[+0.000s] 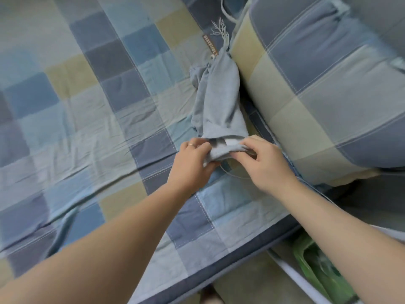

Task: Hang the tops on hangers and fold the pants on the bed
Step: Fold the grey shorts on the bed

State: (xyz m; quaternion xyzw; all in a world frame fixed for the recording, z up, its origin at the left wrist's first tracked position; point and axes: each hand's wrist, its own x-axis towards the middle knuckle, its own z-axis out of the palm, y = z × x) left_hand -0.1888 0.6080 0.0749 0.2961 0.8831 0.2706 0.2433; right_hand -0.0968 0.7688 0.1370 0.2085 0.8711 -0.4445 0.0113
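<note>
Checked bedding in blue, grey and pale yellow squares [87, 119] is covering the bed you are leaning over, wrinkled in places. Just beyond your hands, a light grey-blue garment [219, 99] is lying bunched in a long narrow shape, running away from you; whether it is pants or a top cannot be told from its folds. Its near end is lifting off the bed between your two hands. Your left hand [192, 159] is closing its fingers around the near left edge of that end, with a thin ring [191, 145] showing on one finger. Your right hand [263, 161] is pinching the same hem from the other side, fingertips pressed onto the cloth. Past the garment's far end, pale fringe threads [219, 29] and a small brown label [210, 43] are lying on the cover. To the right of your right hand, a folded checked quilt [328, 84] is sitting piled up, touching the garment's side. Below your right forearm, off the bed's edge, something green [317, 273] is showing, too blurred to name.
</note>
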